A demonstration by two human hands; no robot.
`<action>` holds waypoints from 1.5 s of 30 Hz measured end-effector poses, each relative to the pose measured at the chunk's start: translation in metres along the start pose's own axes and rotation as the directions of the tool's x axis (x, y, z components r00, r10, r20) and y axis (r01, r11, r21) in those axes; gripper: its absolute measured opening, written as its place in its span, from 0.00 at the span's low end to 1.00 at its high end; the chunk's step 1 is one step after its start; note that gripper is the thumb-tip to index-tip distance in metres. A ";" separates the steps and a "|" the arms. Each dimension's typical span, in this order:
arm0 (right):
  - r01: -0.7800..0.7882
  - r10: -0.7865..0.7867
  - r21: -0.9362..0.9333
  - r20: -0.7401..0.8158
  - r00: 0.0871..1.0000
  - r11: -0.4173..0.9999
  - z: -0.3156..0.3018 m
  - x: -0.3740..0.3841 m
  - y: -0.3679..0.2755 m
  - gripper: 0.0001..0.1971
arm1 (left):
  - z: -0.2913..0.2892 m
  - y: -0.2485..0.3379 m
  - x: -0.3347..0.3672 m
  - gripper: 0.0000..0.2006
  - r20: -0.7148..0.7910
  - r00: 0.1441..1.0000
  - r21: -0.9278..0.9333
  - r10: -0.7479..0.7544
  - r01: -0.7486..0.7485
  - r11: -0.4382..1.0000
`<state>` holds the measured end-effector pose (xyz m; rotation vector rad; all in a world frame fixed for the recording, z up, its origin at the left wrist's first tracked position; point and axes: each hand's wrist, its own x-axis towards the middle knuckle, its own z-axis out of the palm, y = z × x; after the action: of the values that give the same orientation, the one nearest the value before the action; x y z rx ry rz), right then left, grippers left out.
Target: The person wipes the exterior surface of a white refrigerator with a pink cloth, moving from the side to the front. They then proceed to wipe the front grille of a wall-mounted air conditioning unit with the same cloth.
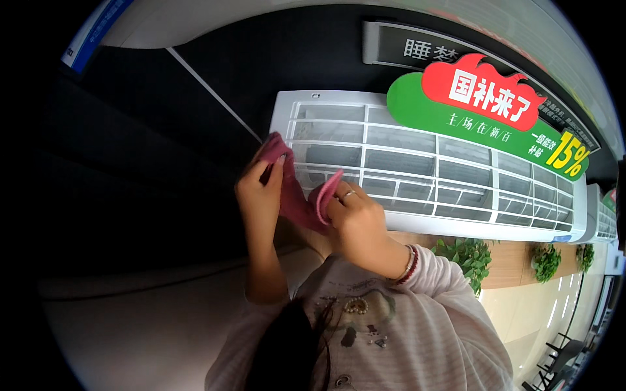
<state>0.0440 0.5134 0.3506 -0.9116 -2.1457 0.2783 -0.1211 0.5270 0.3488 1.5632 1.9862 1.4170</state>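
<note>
A dark pink cloth (297, 195) hangs between my two hands at the left end of a white wall-mounted air conditioner (424, 225). My left hand (261, 195) pinches the cloth's upper end beside the unit's left edge. With bent fingers, my right hand (357, 225) grips a folded part of the cloth lower down, close to the unit's front edge. A ring and a red beaded bracelet show on the right hand and wrist. Behind the cloth lies the unit's white slatted grille (398, 159), with grey filter mesh under it; whether the cloth touches the grille I cannot tell.
A green and red sign (482, 111) stands along the far side of the unit. Behind it runs a dark panel (404, 49). Potted green plants (466, 260) stand below on a wooden surface (508, 264). Another white unit (603, 212) is at the far right, and dark chairs (561, 358) are at lower right.
</note>
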 end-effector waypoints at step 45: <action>0.066 -0.069 0.031 0.111 0.991 0.997 -0.025 -0.009 0.016 0.07 | 0.010 0.008 0.029 0.11 0.090 0.991 0.175 0.099 -0.113 0.978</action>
<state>0.0750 0.5166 0.3549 -0.8231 -2.2655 0.3303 -0.1214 0.5566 0.3606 1.7979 2.0600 1.2180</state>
